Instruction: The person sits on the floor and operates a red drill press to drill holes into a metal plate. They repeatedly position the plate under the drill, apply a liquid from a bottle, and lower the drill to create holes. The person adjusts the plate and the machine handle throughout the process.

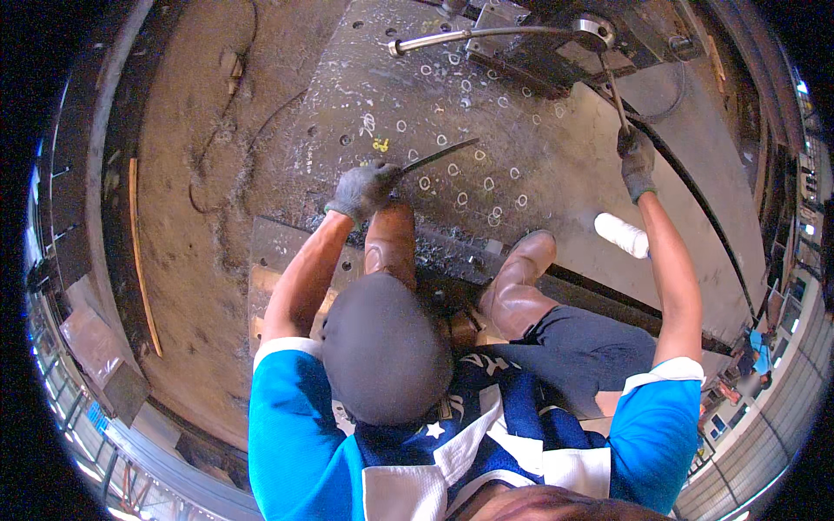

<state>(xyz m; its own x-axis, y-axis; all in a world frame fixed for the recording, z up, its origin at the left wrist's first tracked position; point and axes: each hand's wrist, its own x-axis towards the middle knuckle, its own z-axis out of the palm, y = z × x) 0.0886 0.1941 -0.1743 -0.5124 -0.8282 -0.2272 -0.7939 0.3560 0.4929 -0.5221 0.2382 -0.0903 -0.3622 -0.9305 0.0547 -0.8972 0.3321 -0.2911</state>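
My left hand point(365, 188), in a grey work glove, is closed around one end of a thin dark strip point(441, 154). The strip points up and right, over a large steel plate point(395, 104) with chalk circles and several drilled holes. At the upper right, my gloved right hand point(638, 163) grips a metal lever point(615, 94) that runs to a round hub point(593, 33) on a machine. From the same hub a second lever point(469, 36) reaches left to a knobbed end. The machine's lower parts are partly hidden.
Dark metal chips point(443, 260) lie along the plate's near edge, by my brown boots point(519, 282). A white cylindrical object point(621, 235) sits beside my right forearm. A thick black cable point(695, 187) curves down the right side. Other people point(754, 360) are far off at right.
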